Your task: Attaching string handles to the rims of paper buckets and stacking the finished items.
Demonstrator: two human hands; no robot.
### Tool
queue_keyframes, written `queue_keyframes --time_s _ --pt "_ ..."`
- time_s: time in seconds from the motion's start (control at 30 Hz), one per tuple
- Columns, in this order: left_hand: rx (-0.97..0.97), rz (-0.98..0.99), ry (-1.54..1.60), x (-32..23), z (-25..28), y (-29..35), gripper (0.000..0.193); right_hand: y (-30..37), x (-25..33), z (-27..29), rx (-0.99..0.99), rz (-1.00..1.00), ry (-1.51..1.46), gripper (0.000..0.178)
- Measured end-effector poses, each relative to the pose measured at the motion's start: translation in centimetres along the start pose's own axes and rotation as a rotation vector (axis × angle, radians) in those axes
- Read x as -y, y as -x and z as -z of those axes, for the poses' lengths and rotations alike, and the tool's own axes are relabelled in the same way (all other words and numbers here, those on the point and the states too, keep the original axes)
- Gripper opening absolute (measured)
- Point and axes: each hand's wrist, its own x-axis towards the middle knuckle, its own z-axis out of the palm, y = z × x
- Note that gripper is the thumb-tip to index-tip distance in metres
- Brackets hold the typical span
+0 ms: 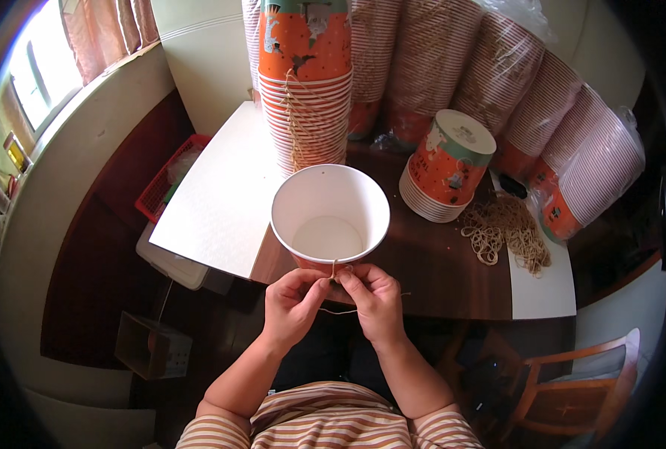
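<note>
A paper bucket (pixel 329 198), white inside and orange outside, stands at the table's near edge with its mouth up. A thin tan twine (pixel 335 263) passes over its near rim. Just below that rim my left hand (pixel 292 303) pinches the twine between thumb and forefinger. My right hand (pixel 378 303) pinches it close beside, the two thumbs almost meeting. Loose twine hangs in a curve beneath both hands. Fingertips cover whatever knot may be there.
Behind the bucket rises a tall stack of inverted orange buckets (pixel 305 112) with twine draped down it. A shorter inverted stack (pixel 451 168) sits right, beside a heap of twine (pixel 509 232). Wrapped stacks (pixel 498 67) line the back. A wooden chair (pixel 572 385) stands lower right.
</note>
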Motion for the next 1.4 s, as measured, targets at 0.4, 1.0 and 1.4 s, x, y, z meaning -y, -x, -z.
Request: queue_keyframes --time_s 0.4,1.0,1.4 --pt "-0.002 -0.028 -0.160 0.3 -0.4 0.3 0.009 -0.4 -1.6 -0.7 -0.237 0.443 0.555 0.017" --pt "-0.040 0.170 0.018 3.9 -0.1 2.7 0.013 0.5 -3.3 0.3 -0.007 0.118 0.122 0.010" --pt "-0.015 0.219 -0.037 5.2 0.3 3.7 0.011 -1.6 -1.1 -1.2 -0.111 0.113 0.099 0.022"
